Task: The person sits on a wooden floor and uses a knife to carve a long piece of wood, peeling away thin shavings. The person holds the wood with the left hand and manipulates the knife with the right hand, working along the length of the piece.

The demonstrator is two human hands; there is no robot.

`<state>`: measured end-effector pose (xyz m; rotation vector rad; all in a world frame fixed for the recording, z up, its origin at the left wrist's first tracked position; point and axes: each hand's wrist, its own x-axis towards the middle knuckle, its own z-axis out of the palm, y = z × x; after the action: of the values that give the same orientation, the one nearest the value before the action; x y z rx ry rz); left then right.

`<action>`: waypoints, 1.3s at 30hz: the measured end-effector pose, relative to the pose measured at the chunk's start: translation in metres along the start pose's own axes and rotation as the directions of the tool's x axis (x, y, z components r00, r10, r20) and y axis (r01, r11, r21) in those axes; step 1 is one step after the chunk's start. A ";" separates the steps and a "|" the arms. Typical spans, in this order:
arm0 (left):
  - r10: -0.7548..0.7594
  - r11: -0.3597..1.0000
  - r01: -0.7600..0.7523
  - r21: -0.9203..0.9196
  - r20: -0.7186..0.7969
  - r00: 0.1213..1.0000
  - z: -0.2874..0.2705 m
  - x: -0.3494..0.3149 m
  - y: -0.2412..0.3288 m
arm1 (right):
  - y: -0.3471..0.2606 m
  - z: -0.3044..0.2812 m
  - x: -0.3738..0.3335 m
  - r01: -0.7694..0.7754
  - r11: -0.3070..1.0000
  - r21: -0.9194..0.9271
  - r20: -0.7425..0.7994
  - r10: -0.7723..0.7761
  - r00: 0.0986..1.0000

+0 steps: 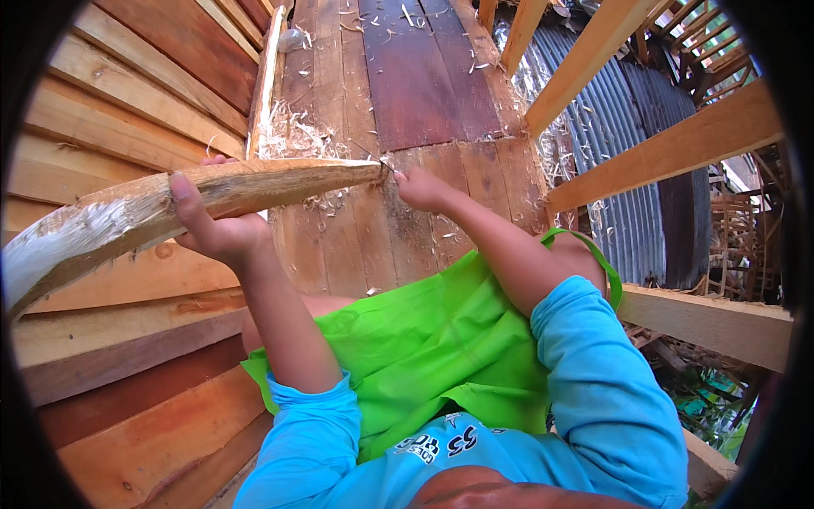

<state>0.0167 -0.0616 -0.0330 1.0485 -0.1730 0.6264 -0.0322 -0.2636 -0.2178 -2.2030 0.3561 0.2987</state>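
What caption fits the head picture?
Left fingers grip a long, pale, tapered wooden piece; right fingers hold a thin, dark tool.

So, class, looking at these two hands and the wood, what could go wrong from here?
The thin tool in the right hand might slip off the long piece of wood and nick bare skin. The left hand grips the wood partway along, so it could twist. Loose shavings on the floorboards may be slippery underfoot.

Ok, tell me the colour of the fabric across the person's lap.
The fabric is bright green; it shows best in the head view, the only one.
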 end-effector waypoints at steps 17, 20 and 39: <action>-0.024 1.000 0.023 0.007 0.045 0.999 -0.017 0.004 -0.004 | -0.085 -0.022 -0.033 0.194 0.979 0.065 0.014 -0.195 0.981; -0.023 1.000 0.023 0.019 0.034 0.999 -0.010 0.000 -0.002 | -0.049 -0.012 -0.016 0.101 0.994 0.036 0.050 -0.103 0.993; 0.007 0.999 -0.003 -0.041 0.101 0.995 -0.023 0.005 0.001 | -0.105 -0.020 -0.047 0.174 0.984 0.035 0.057 -0.176 0.983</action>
<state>0.0166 -0.0395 -0.0419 1.0413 -0.2761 0.5725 -0.0364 -0.2107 -0.1138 -2.1737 0.1316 0.2602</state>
